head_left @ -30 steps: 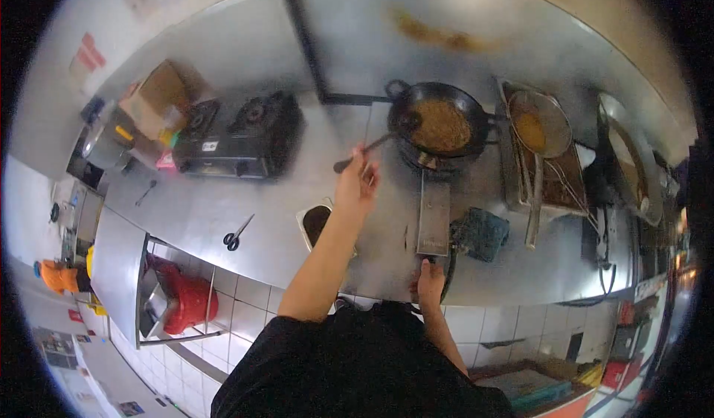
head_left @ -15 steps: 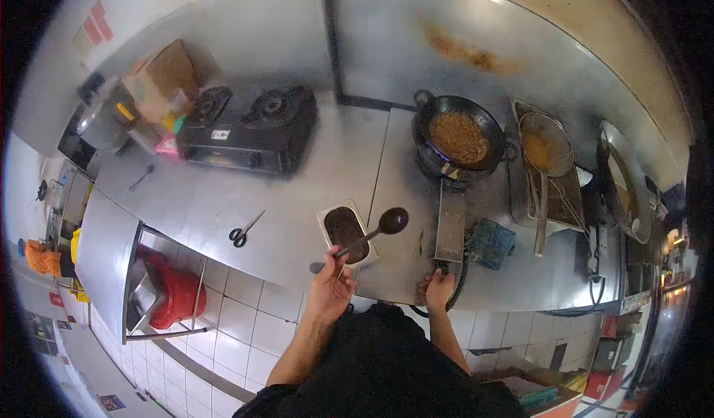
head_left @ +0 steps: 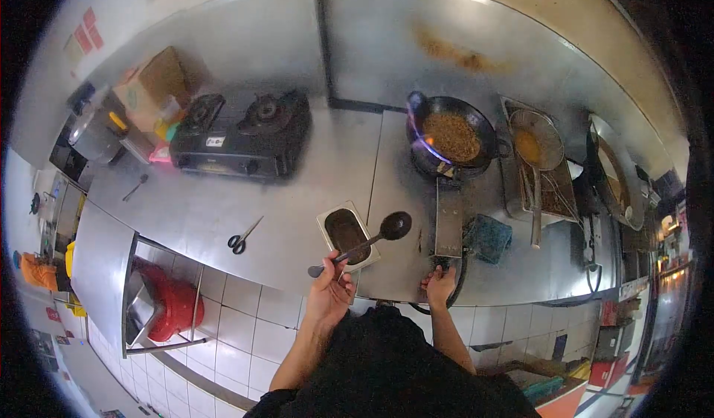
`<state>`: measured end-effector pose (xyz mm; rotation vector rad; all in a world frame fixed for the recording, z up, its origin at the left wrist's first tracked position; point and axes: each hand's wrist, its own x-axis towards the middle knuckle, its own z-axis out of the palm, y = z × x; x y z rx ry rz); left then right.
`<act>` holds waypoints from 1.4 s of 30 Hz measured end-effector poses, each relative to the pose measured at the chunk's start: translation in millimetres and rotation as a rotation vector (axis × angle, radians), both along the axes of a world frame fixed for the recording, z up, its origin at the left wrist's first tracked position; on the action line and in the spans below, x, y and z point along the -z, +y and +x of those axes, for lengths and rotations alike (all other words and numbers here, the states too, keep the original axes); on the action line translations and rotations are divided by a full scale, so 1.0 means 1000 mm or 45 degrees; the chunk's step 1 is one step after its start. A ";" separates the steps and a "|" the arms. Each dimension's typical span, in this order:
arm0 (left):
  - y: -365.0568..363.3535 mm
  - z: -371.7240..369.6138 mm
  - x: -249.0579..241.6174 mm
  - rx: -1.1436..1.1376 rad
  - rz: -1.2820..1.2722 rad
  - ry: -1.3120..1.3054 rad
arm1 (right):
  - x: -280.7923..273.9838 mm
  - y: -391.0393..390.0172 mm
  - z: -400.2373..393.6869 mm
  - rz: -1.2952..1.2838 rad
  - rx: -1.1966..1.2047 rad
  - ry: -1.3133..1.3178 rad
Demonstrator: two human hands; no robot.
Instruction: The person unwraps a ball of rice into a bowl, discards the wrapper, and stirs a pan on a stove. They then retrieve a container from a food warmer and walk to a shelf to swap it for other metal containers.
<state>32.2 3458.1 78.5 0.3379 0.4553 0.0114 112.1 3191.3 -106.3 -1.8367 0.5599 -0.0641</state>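
My left hand (head_left: pixel 331 291) grips the handle of a black ladle (head_left: pixel 395 226), whose bowl hangs to the right of a small steel container (head_left: pixel 371 261) with dark contents. My right hand (head_left: pixel 439 285) is closed on the control knob (head_left: pixel 443 268) at the front end of the burner's long metal body (head_left: pixel 448 224). On that burner sits a black wok (head_left: pixel 487 124) holding brown chopped food (head_left: pixel 451 137). Blue and orange flame (head_left: pixel 425 144) licks up the wok's left side.
Scissors (head_left: pixel 237 242) lie on the steel counter (head_left: pixel 297 195). Behind them stands a black two-burner stove (head_left: pixel 245 139). A blue-green cloth (head_left: pixel 489 238) and a strainer (head_left: pixel 537 146) over a metal tray (head_left: pixel 513 195) are right of the burner. At far left a person (head_left: pixel 37 271) wears orange.
The flame has grown and now climbs the wok's left side. The ladle has tilted slightly in my left hand. The whole view has shifted a little; my right hand stays at the knob.
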 end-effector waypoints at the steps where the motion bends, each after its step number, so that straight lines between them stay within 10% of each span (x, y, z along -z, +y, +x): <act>1: -0.001 0.000 0.001 0.010 -0.005 0.003 | -0.004 0.000 0.000 -0.051 -0.018 0.010; 27: -0.038 0.028 0.000 0.057 0.044 -0.004 | 0.021 -0.009 0.003 0.804 0.104 0.169; 32: -0.051 0.039 -0.004 0.052 0.076 0.086 | -0.056 -0.026 -0.010 0.947 -0.221 0.592; 37: -0.037 0.049 -0.006 -0.161 0.173 0.021 | -0.121 -0.101 0.009 0.633 -0.504 0.320; 42: -0.004 0.038 -0.020 -0.525 1.010 0.301 | -0.046 -0.166 0.071 -0.459 -0.376 0.001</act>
